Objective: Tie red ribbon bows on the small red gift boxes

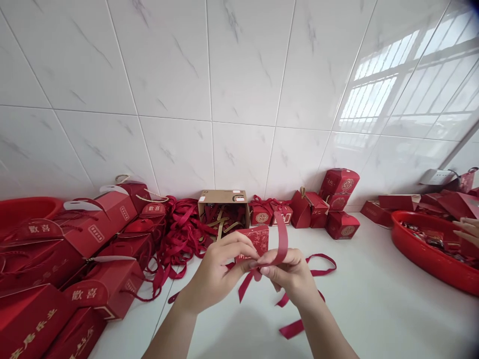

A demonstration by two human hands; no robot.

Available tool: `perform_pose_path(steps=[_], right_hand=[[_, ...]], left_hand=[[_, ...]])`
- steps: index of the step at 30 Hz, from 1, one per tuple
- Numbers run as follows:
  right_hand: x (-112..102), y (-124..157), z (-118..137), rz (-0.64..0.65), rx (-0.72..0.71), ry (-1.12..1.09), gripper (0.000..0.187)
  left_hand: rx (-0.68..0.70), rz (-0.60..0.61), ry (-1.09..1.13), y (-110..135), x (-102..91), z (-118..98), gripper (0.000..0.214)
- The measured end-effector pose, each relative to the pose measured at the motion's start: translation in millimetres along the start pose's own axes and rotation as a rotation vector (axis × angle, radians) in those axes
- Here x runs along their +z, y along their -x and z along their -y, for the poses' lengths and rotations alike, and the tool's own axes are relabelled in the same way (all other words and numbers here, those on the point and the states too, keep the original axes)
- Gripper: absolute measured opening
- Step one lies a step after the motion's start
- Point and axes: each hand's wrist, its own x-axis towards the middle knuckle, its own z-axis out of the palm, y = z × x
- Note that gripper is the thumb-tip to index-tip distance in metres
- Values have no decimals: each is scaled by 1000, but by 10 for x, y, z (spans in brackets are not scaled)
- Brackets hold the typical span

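Note:
Both hands meet over the white tabletop, pinching a red ribbon (282, 239) whose upper part arches up in a loop. My left hand (220, 267) has thumb and fingers closed on the ribbon near its middle. My right hand (290, 271) grips the same ribbon beside it, fingertips almost touching the left ones. Just behind the fingers is a small red gift box (260, 237) with a printed pattern, its lower part hidden by the hands. Ribbon tails hang below, and loose red ribbon pieces (292, 329) lie on the table under and beside my right hand.
A heap of red ribbons (181, 234) lies left of an open cardboard box (223, 196). Several red gift boxes (112, 284) crowd the left side; more boxes (340, 187) are stacked by the tiled wall. At right, another person's hand (467, 230) is over a red basin (430, 254).

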Motion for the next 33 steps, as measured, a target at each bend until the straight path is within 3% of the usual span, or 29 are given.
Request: perform_pose_path(steps=[6,9,11,17,19,21,25,33], right_hand=[[11,-6,-49,-165,-181,186,11],[-57,-49,-95,-161,-216,265,13],[-138,-79,-105,-146,-216,265,14],[-402,-117,-55,-248,-314,78,13],[-456,-124,-53,-258,-311,50,12],[-494,-140,-66,-253,-275,64,8],[-525,-190,-89,-234,-207,199,3],[-319,-170,-75,-153,-295,319,9]], left_hand=[[-6,-155,-121,-13,120,55,14],[-17,-176,-117,-49,125,145,13],[-91,-157,-97,-71,90,276,18],[-498,-153,-49,-77,103,914,74],[-518,-156,14,-84,199,1068,76],[-505,-176,42,-102,291,1131,64],[-454,-237,61,-136,323,982,27],[-169,-353,127,-53,293,286,9]])
